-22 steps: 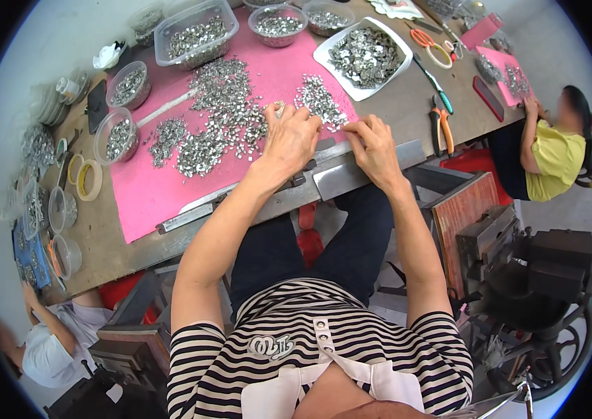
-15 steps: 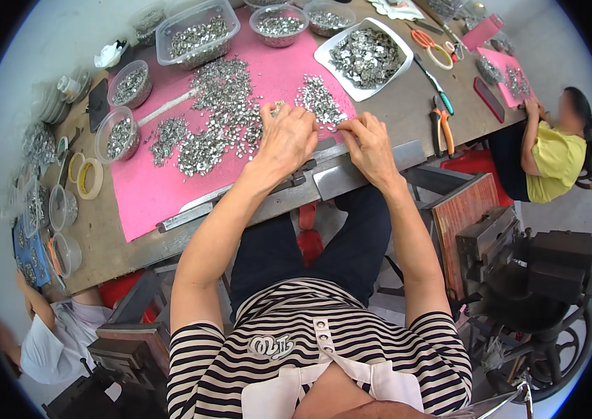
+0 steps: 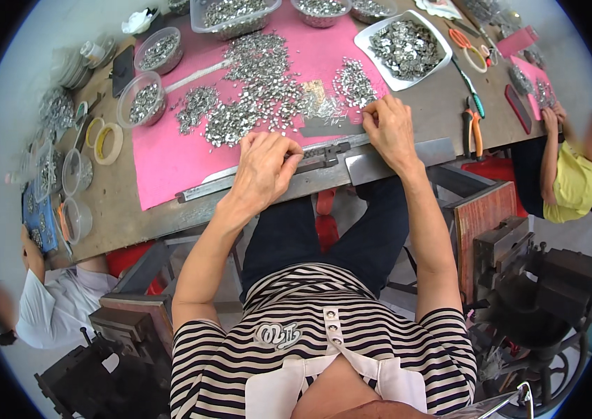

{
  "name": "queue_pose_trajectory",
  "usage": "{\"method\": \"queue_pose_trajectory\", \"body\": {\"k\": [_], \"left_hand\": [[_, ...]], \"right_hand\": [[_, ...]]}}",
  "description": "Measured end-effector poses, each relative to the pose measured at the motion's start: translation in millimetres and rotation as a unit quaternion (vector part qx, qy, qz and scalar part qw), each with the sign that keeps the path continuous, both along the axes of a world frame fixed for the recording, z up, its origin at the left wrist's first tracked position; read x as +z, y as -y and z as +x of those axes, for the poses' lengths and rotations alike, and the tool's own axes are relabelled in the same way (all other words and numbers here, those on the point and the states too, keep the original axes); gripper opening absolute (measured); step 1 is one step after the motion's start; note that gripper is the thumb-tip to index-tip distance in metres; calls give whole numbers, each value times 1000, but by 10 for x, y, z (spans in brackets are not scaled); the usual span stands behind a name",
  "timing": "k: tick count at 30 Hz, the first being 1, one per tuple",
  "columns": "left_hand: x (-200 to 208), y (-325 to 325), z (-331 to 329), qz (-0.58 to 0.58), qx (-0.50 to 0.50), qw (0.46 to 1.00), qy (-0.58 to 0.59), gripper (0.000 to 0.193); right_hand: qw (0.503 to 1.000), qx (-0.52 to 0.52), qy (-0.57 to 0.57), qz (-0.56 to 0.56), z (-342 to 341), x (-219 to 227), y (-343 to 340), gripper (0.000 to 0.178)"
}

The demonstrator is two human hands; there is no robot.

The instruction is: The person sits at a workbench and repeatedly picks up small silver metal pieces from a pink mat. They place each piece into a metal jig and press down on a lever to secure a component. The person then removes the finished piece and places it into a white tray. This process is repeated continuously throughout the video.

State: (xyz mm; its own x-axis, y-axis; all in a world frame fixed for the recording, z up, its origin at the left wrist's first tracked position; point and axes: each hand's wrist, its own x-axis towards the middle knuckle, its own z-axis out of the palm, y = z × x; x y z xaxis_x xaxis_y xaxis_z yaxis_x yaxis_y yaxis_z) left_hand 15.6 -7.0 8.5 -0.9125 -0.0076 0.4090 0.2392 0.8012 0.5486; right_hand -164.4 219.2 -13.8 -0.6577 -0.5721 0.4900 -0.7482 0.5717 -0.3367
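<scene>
My left hand (image 3: 264,166) is over the long metal rail (image 3: 212,187) at the bench's front edge, its fingers curled in a pinch. What it pinches, if anything, is too small to see. My right hand (image 3: 391,129) is closed too, thumb against fingertips, at the right end of a flat grey strip (image 3: 331,130). Anything in that pinch is hidden. Between the hands a dark slotted fixture (image 3: 320,157) sits on the rail. Beyond lie a heap of small shiny metal pieces (image 3: 257,87), thin pins (image 3: 327,108) by a tan patch, and a smaller heap (image 3: 354,82).
A pink mat (image 3: 153,167) covers the bench. Tubs of metal parts, such as a square white dish (image 3: 408,82), stand at the back. Orange-handled pliers (image 3: 474,129) and a metal plate (image 3: 401,160) lie right, tape rolls (image 3: 107,143) left. Co-workers sit at both sides.
My left hand has drawn back from the pins toward the rail, uncovering the tan patch and the fixture. My right hand stays near the strip's end. The whole view has shifted.
</scene>
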Motion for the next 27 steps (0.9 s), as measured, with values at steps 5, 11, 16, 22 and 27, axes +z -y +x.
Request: {"method": "queue_pose_trajectory", "body": {"k": [5, 11, 16, 22, 27], "left_hand": [[-53, -67, -20, -8, 5, 1000, -17, 10], [-88, -114, -46, -38, 16, 999, -35, 10], [-122, -100, 1, 6, 21, 999, -36, 11], [-185, -215, 7, 12, 87, 995, -40, 12], [-119, -125, 89, 33, 124, 988, -86, 11]], "right_hand": [[997, 40, 36, -63, 127, 88, 10, 10], [977, 186, 51, -89, 602, 194, 208, 16], [977, 199, 36, -71, 706, 116, 290, 17], [971, 211, 96, -65, 671, 148, 239, 12], [955, 174, 194, -142, 669, 30, 201, 11]]}}
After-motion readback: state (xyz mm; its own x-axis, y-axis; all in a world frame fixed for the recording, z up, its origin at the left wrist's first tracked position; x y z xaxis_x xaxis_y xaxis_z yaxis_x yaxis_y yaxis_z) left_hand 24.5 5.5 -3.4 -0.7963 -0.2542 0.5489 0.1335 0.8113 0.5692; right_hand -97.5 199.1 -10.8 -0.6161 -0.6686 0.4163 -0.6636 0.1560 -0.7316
